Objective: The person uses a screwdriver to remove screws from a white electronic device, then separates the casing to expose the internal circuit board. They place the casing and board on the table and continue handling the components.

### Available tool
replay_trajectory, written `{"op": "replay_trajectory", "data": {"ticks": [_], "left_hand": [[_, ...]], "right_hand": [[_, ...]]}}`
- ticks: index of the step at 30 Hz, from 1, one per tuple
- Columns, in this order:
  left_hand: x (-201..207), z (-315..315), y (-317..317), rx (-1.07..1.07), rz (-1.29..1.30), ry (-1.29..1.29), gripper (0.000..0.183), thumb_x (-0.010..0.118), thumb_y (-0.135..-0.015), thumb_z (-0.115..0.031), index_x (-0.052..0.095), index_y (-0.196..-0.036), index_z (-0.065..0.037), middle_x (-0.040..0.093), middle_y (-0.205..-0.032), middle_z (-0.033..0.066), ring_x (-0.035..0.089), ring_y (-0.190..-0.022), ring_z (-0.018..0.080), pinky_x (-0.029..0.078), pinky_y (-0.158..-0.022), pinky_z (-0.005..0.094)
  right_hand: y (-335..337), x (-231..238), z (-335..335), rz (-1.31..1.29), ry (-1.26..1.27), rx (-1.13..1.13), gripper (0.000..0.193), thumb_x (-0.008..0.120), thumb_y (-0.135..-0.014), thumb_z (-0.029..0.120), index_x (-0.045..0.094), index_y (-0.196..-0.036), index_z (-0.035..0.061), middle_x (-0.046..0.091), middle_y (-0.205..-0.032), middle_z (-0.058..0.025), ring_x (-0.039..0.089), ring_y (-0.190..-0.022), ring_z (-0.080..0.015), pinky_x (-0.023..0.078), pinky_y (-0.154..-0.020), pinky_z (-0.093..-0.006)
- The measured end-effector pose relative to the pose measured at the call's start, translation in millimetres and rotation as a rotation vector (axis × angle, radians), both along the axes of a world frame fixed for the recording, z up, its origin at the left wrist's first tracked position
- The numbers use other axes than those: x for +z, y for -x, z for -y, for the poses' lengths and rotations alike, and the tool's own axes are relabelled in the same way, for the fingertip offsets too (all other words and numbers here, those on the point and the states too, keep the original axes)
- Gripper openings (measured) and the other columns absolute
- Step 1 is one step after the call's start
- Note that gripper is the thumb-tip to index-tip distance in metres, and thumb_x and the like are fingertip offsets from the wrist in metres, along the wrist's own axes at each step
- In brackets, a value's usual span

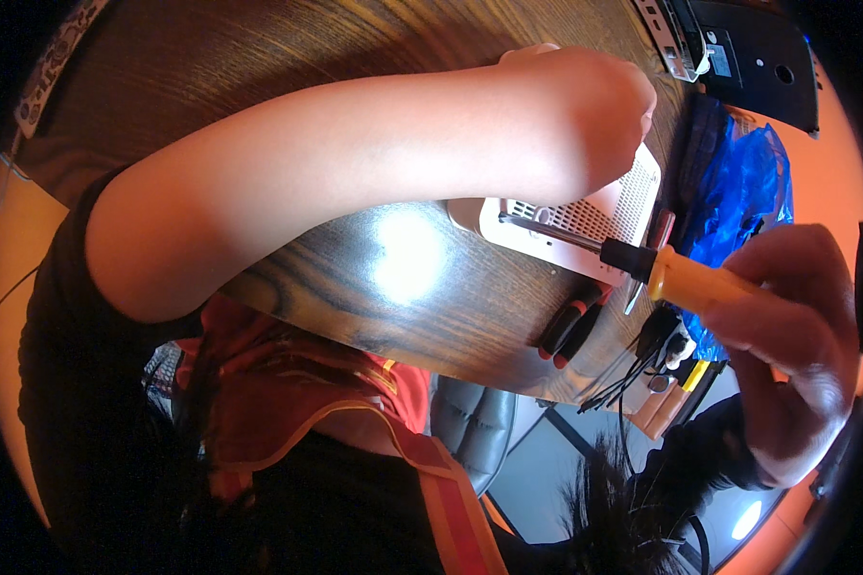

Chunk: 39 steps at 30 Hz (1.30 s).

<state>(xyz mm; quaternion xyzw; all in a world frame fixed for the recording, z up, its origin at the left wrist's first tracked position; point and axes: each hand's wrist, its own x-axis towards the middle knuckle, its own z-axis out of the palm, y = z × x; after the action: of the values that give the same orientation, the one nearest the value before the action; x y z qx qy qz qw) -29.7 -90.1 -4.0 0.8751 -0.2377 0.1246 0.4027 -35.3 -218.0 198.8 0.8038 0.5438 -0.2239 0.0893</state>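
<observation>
My left forearm reaches across the table, and my left hand (pixel 590 115) is curled over the far side of a white vented case (pixel 585 254). The fingertips are hidden behind the hand's back, but it appears to grip the case. The case has rows of small holes and lies on the table at a slant. At the right, my right hand (pixel 796 335) is closed round the yellow handle of a screwdriver (pixel 695 283). The shaft runs leftward over the case, and its tip lies at the near left corner; contact with a screw cannot be made out.
On the brown wood-grain table (pixel 326 259), red-and-black handled pliers (pixel 573 324) lie near the case. A blue plastic bag (pixel 743 187), black cables (pixel 642 359) and a black device (pixel 753 67) stand at the right. A patterned strip (pixel 58 67) lies far left.
</observation>
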Motion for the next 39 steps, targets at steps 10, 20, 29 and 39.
{"op": "replay_trajectory", "data": {"ticks": [10,20,29,39], "left_hand": [[-30,34,-22,0.112,0.3,-0.099,0.009,0.065,-0.08,-0.011,0.07,-0.084,-0.006,0.064,-0.089,0.0062,0.063,-0.087,0.0197,0.052,-0.071,0.0323],[-28,32,-22,0.141,0.394,-0.172,0.014,0.07,-0.075,-0.012,0.07,-0.085,-0.004,0.063,-0.088,0.0085,0.063,-0.082,0.0198,0.052,-0.067,0.0305],[-31,34,-24,0.127,0.365,-0.113,0.011,0.068,-0.075,-0.009,0.069,-0.084,-0.003,0.063,-0.086,0.0082,0.064,-0.08,0.019,0.053,-0.067,0.0299],[-36,39,-32,0.141,0.476,-0.045,0.011,0.067,-0.076,-0.009,0.069,-0.085,-0.002,0.064,-0.086,0.0092,0.065,-0.08,0.0208,0.053,-0.065,0.0304]], "right_hand": [[-1,4,15,0.086,-0.003,0.061,0.031,0.063,-0.086,0.02,0.053,-0.112,0.0047,0.058,-0.096,-0.0142,0.061,-0.072,-0.0237,0.049,-0.061,-0.0278],[0,2,26,0.142,-0.126,-0.115,0.035,0.064,-0.085,0.023,0.053,-0.112,0.0035,0.058,-0.095,-0.0146,0.061,-0.072,-0.023,0.05,-0.061,-0.0279],[3,1,30,0.162,-0.141,-0.144,0.038,0.065,-0.085,0.025,0.052,-0.113,0.0024,0.059,-0.093,-0.0149,0.062,-0.073,-0.0223,0.05,-0.062,-0.0279],[5,4,30,0.177,-0.148,-0.175,0.041,0.066,-0.084,0.027,0.052,-0.114,0.0013,0.06,-0.092,-0.0152,0.063,-0.073,-0.0216,0.051,-0.062,-0.028]]}}
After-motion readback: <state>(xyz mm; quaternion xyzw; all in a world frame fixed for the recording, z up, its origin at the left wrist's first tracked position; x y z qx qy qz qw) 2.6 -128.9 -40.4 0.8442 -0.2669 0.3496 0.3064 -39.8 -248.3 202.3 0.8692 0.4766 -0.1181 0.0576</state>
